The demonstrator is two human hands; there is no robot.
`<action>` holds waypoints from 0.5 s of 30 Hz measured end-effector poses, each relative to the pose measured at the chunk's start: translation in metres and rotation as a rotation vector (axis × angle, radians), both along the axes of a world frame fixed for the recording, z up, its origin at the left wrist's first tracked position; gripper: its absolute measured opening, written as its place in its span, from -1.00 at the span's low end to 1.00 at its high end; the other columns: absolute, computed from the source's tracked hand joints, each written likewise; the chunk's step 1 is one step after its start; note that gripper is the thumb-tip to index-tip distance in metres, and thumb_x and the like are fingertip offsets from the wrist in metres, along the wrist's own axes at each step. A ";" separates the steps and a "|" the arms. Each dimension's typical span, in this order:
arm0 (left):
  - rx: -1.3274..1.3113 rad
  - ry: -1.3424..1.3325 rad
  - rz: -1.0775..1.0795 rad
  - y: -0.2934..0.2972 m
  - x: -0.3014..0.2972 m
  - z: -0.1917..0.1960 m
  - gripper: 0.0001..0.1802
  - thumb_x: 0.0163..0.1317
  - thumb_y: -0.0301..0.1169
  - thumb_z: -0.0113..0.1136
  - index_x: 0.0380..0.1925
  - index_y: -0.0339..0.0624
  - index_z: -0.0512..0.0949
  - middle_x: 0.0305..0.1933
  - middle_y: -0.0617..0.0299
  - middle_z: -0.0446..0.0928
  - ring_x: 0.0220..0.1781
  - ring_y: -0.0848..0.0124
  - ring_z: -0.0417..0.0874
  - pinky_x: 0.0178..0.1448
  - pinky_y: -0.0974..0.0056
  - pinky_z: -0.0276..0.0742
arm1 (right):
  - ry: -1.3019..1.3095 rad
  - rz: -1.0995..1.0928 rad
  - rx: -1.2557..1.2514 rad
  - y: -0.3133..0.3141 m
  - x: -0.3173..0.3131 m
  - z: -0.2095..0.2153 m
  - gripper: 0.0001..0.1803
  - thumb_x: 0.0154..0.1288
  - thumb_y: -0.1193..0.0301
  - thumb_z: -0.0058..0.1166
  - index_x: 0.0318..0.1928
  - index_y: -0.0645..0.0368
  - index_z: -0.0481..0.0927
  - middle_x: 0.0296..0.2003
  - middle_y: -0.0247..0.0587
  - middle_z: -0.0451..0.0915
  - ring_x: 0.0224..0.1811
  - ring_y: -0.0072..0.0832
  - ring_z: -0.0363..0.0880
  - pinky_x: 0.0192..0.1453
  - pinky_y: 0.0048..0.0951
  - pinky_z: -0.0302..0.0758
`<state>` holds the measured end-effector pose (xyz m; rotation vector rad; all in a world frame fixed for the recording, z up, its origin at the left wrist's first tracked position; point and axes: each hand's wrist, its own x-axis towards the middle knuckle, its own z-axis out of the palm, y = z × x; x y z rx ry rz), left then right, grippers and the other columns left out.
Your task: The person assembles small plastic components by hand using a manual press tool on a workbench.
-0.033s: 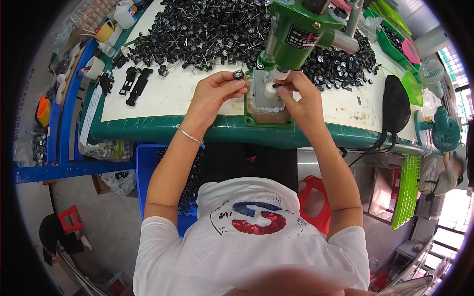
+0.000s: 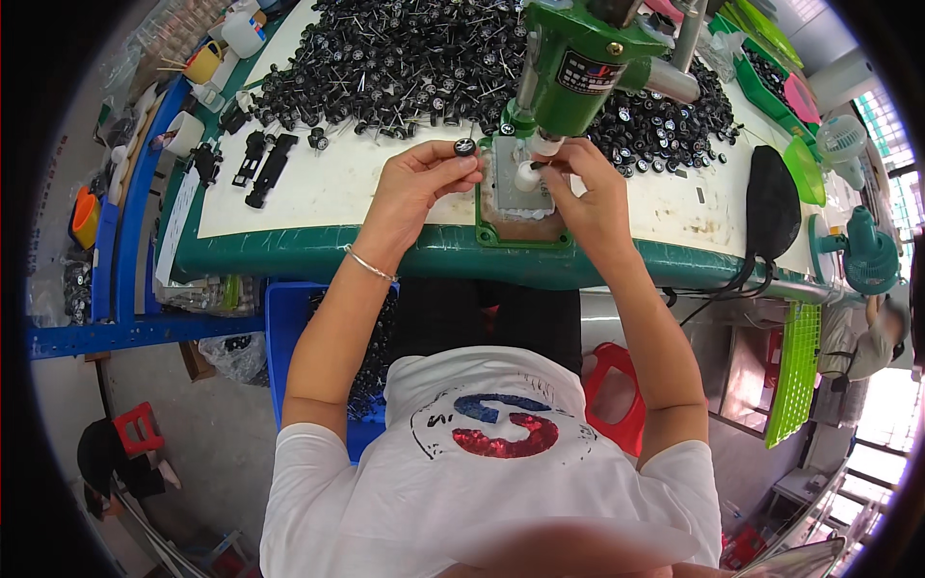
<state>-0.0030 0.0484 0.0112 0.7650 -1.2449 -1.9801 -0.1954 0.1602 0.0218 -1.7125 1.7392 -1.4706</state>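
My left hand (image 2: 420,183) pinches a small black toy wheel (image 2: 464,147) with a silver hub between thumb and fingertips, just left of the press base. My right hand (image 2: 595,193) is closed at the white round holder (image 2: 526,178), its thumb and finger on a small black piece (image 2: 540,165), probably a wheel, mostly hidden by the fingers. Above the holder hangs the white tip (image 2: 545,145) of a green bench press (image 2: 574,77). The holder stands on a grey metal plate (image 2: 508,196) over the green base (image 2: 525,243).
A large heap of black wheels with metal axles (image 2: 385,67) covers the table's back, with loose wheels (image 2: 665,130) right of the press. Black toy chassis (image 2: 273,170) lie at left. A black pouch-like thing (image 2: 774,204) rests at right. A blue bin (image 2: 279,323) stands below the table edge.
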 end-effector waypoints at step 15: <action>-0.141 -0.034 -0.013 0.009 -0.015 0.011 -0.84 0.17 -0.47 0.28 -0.23 -0.25 0.66 -0.29 0.19 0.68 -0.32 0.53 0.62 -0.14 0.44 0.51 | -0.353 0.004 0.054 0.000 0.010 -0.016 -0.62 0.15 0.53 0.18 0.02 0.24 0.53 -0.10 -0.28 0.66 0.05 -0.45 0.55 0.15 -0.39 0.41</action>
